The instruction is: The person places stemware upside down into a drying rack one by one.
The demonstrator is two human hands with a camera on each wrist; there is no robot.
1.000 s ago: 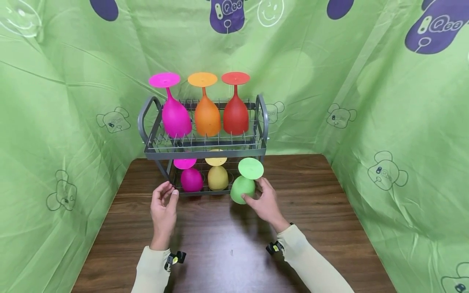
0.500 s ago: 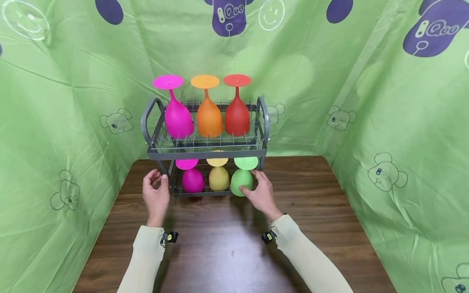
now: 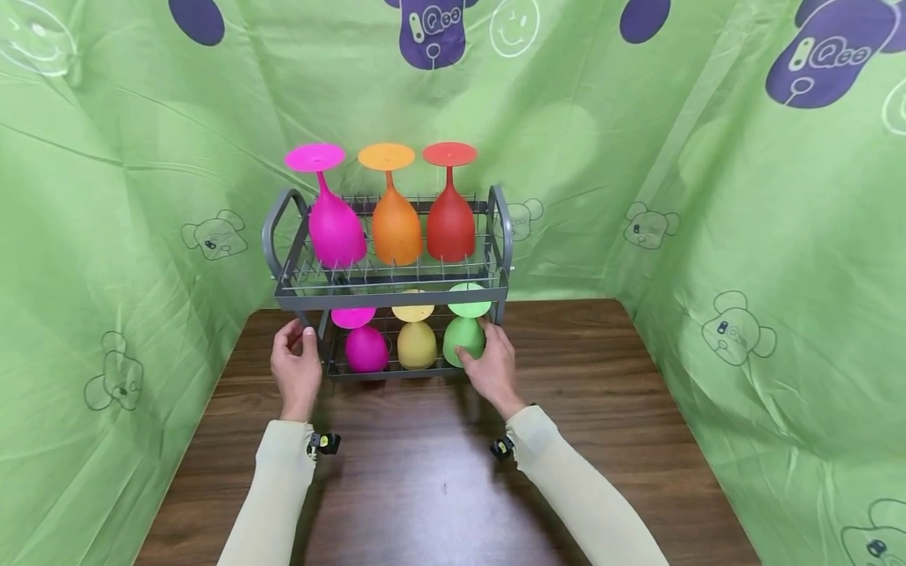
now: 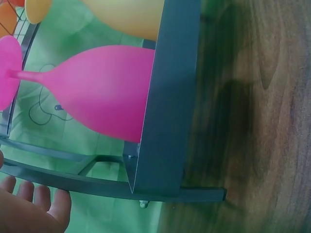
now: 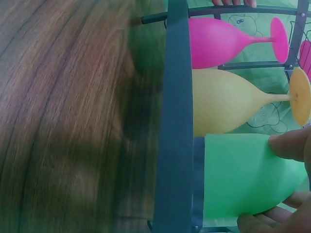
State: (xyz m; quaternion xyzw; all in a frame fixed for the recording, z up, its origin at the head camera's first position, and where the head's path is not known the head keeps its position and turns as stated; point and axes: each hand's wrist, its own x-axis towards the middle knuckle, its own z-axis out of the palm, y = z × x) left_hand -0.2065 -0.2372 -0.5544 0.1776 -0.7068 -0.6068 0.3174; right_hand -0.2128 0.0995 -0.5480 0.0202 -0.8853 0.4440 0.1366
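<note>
My right hand [image 3: 493, 368] grips the bowl of a green plastic wine glass [image 3: 465, 340], upside down at the right of the lower tier of a grey two-tier dish rack [image 3: 392, 299]. In the right wrist view its thumb presses one side, fingers the other, and the glass's rim overlaps the tier's front bar. My left hand [image 3: 296, 373] holds the rack's left side post [image 4: 73, 183], thumb and fingertips on either side of it. On the lower tier, a magenta wine glass [image 3: 366, 349] and a yellow wine glass [image 3: 417, 344] stand upside down left of the green one.
Upside down on the upper tier stand a magenta wine glass [image 3: 336, 228], an orange one [image 3: 396, 228] and a red one [image 3: 451, 228]. The rack stands on a brown wooden table [image 3: 439, 472], with green printed cloth [image 3: 580, 196] behind and at both sides.
My right hand has carried the green glass back from in front of the rack into the lower tier beside the yellow one. My left hand has moved back and left along the rack's left side.
</note>
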